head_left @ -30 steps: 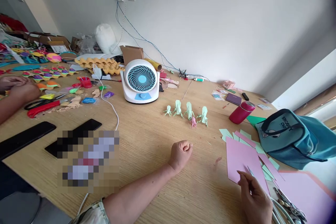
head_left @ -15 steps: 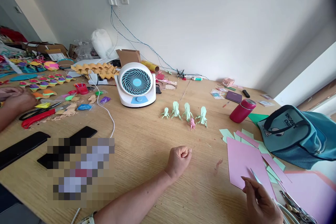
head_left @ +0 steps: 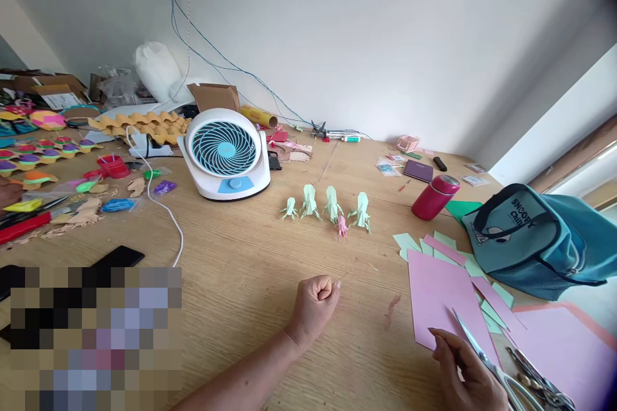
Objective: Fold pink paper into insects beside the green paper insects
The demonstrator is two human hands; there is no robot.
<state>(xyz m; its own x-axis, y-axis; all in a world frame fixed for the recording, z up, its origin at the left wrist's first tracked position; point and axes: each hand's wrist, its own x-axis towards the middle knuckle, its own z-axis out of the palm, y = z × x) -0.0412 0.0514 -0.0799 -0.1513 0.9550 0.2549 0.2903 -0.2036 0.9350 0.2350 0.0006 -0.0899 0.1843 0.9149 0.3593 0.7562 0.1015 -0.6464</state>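
While our left hand (head_left: 313, 308) makes a closed fist over the desk (head_left: 241, 257), nothing visible in it, our right hand (head_left: 467, 369) curls beside the scissors (head_left: 486, 356), its grip narrow; we can't tell whether it holds anything. We see the pink sheet (head_left: 441, 295) at the right, blades across it, overlapping loose paper strips (head_left: 407, 243). Main risk, we judge: dragging the scissors carelessly could nick or crease the sheet, and a sliding sheet could sweep the strips along. Beyond our fist stand the green folded figures (head_left: 332, 204) and small pink figure (head_left: 342, 227); they look light, so a forward arm swing could topple them.
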